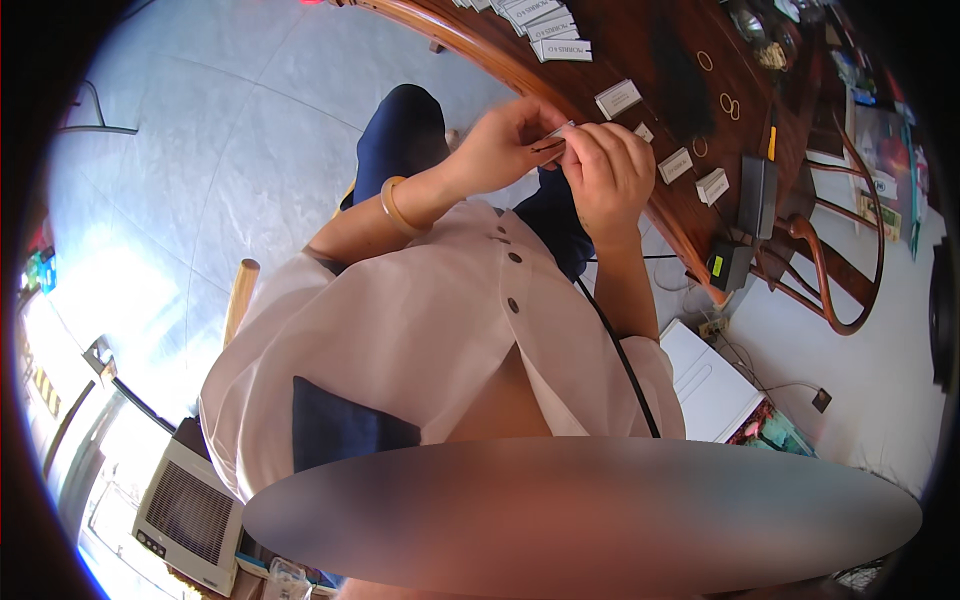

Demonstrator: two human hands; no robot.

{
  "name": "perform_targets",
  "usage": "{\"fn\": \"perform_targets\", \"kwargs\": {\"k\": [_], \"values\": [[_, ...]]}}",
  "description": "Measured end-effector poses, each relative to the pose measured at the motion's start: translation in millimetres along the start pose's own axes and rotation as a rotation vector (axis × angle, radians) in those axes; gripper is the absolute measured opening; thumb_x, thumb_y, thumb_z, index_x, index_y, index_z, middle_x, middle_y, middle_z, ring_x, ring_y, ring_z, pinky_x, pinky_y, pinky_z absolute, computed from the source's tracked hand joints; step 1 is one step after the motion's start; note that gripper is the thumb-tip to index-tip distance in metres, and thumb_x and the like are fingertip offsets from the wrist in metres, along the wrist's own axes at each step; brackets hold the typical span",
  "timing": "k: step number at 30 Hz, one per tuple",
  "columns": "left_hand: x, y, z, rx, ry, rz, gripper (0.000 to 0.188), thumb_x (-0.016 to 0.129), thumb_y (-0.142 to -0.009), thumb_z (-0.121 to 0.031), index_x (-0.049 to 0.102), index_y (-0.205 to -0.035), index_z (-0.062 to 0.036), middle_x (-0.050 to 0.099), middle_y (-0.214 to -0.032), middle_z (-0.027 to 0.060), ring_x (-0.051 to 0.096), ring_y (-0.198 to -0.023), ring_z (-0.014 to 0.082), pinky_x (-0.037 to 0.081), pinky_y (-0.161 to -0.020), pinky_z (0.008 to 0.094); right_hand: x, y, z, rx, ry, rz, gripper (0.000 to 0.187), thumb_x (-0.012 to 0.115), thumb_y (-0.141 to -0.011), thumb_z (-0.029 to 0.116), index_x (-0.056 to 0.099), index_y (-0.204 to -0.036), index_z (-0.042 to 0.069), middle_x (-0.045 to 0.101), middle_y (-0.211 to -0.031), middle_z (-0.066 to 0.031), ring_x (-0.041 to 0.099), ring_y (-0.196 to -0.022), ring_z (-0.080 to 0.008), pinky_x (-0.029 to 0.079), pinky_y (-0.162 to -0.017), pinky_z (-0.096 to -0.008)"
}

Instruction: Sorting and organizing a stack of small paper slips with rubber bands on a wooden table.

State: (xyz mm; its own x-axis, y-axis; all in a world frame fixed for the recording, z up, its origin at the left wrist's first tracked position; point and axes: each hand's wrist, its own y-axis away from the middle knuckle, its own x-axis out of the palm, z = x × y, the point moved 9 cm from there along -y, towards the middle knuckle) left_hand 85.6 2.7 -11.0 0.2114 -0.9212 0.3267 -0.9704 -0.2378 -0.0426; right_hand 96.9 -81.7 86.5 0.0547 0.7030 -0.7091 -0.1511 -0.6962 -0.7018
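Both hands meet in front of my chest, by the near edge of the dark wooden table. My left hand (pixel 508 148), with a bangle on its wrist, pinches a small flat pale piece (pixel 562 131) that has a dark edge. My right hand (pixel 608 172) has its fingers bent over the other end of that piece. The fingers cover most of it, so its exact kind cannot be told. Small stacks of white printed cards lie nearest the right hand: one stack (pixel 617 98) just beyond it, another stack (pixel 676 165) to its right, and a third (pixel 712 186) farther right.
More white cards (pixel 560 49) lie spread at the table's far end. Thin yellow rubber bands (pixel 705 61) lie on the wood. A dark box (pixel 757 195) stands at the right, near a wooden chair (pixel 835 310). A black cord (pixel 620 350) runs down beside my right arm.
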Motion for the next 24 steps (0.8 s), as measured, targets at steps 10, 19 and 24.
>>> {"fn": "perform_targets", "kwargs": {"k": [10,19,24], "values": [[2.6,-1.9,-1.7,-0.097,0.059,0.099,0.016,0.055,-0.085,-0.003,0.058,-0.100,0.0017,0.061,-0.090,0.0047,0.057,-0.080,0.0099,0.048,-0.073,0.0230,5.1,22.5,-37.6,0.541,-0.474,-0.139,0.023,0.059,-0.068,-0.009,0.057,-0.088,0.001,0.059,-0.085,-0.0098,0.059,-0.071,-0.0192,0.049,-0.062,-0.0256],[3.8,-0.7,4.1,-0.179,0.140,0.105,0.012,0.058,-0.085,-0.009,0.056,-0.093,0.0005,0.060,-0.080,0.0037,0.058,-0.074,0.0077,0.046,-0.061,0.0183,26.6,47.9,-48.8,0.856,-0.915,-0.135,0.018,0.060,-0.077,-0.005,0.054,-0.093,-0.001,0.059,-0.090,-0.0090,0.058,-0.078,-0.0127,0.047,-0.071,-0.0239],[-2.3,0.2,-1.3,-0.149,0.207,0.073,0.010,0.057,-0.084,-0.007,0.056,-0.090,0.0004,0.062,-0.084,0.0079,0.060,-0.072,0.0105,0.051,-0.060,0.0224,31.1,46.7,-52.5,0.836,-1.086,-0.077,0.023,0.054,-0.080,-0.008,0.049,-0.101,-0.002,0.060,-0.092,-0.0115,0.058,-0.082,-0.0137,0.046,-0.073,-0.0248]]}}
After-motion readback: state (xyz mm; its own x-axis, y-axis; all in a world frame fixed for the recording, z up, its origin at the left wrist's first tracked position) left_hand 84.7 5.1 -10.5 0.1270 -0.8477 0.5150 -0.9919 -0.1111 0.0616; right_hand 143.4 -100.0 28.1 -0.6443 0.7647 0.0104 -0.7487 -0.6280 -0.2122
